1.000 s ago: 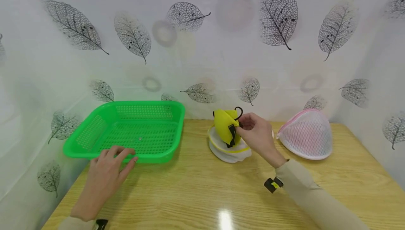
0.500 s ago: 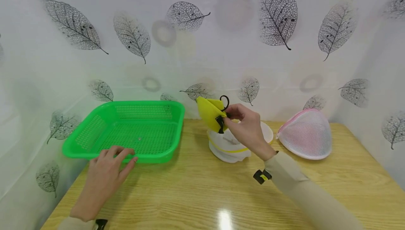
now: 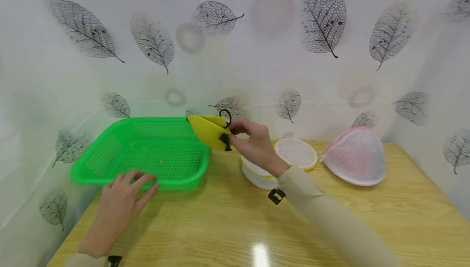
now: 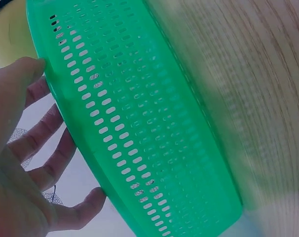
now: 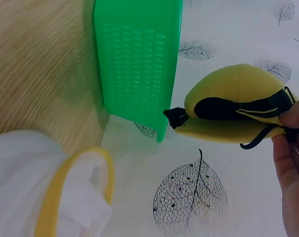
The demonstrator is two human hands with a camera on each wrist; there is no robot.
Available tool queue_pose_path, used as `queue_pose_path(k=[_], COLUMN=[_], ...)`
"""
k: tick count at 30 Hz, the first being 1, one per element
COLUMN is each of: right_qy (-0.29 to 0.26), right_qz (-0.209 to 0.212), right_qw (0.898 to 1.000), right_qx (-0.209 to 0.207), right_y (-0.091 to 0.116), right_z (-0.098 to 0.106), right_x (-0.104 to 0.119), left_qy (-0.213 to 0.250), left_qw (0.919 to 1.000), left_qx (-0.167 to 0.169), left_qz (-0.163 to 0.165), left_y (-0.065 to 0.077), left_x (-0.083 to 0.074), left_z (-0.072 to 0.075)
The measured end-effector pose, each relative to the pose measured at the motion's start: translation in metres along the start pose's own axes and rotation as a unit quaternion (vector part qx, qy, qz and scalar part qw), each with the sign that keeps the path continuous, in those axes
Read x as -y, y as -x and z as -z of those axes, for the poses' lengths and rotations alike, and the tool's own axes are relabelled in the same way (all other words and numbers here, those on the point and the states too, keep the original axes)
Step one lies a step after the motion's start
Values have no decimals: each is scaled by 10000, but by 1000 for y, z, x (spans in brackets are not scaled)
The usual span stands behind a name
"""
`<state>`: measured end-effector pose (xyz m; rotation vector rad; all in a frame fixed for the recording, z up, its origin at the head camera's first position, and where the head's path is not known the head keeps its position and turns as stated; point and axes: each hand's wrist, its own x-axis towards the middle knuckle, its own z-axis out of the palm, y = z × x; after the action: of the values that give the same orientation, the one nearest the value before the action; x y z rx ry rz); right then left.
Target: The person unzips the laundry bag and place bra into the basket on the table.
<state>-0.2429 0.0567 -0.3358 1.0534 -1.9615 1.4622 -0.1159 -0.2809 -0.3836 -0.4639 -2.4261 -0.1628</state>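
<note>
My right hand (image 3: 255, 142) pinches a folded yellow fabric piece (image 3: 207, 130) with black straps and a black cord loop. It hangs above the table near the right rim of the green basket (image 3: 203, 177). In the right wrist view, the yellow piece (image 5: 243, 86) shows a rounded outer side and a black band along its fold; the thumb and fingertips grip one end. My left hand (image 3: 121, 205) rests its fingers on the basket's front rim. The left wrist view shows those spread fingertips along the rim of the basket (image 4: 95, 148).
Behind my right wrist stands a white bag with yellow trim, its round lid (image 3: 296, 153) folded back. A white mesh laundry bag with a pink edge (image 3: 356, 159) sits farther right. A leaf-print curtain (image 3: 235, 63) borders the wooden table (image 3: 220, 226).
My right hand has lifted the yellow piece out of the white bag and carried it left toward the basket. The left hand has stayed at the rim.
</note>
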Motion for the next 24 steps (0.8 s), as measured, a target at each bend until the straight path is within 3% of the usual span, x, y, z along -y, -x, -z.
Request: queue_pose_path(k=[6,13,24], right_qy=[-179,-307,496], right_qz=[373,434,703], right_qw=[9990,9984,9899], right_qx=[137,186,1131], right_y=[-8,-16,-22], right_z=[-25,-51,-80], right_x=[-5,-9,-11], left_qy=[-127,-200,-225], left_qw=[9999,9996,9994], left_qx=[-51,-180,128], left_qz=[-11,-5,247], left_y=[0,-2,-1], left_x=[0,-2,-4], left_z=[0,-1,0])
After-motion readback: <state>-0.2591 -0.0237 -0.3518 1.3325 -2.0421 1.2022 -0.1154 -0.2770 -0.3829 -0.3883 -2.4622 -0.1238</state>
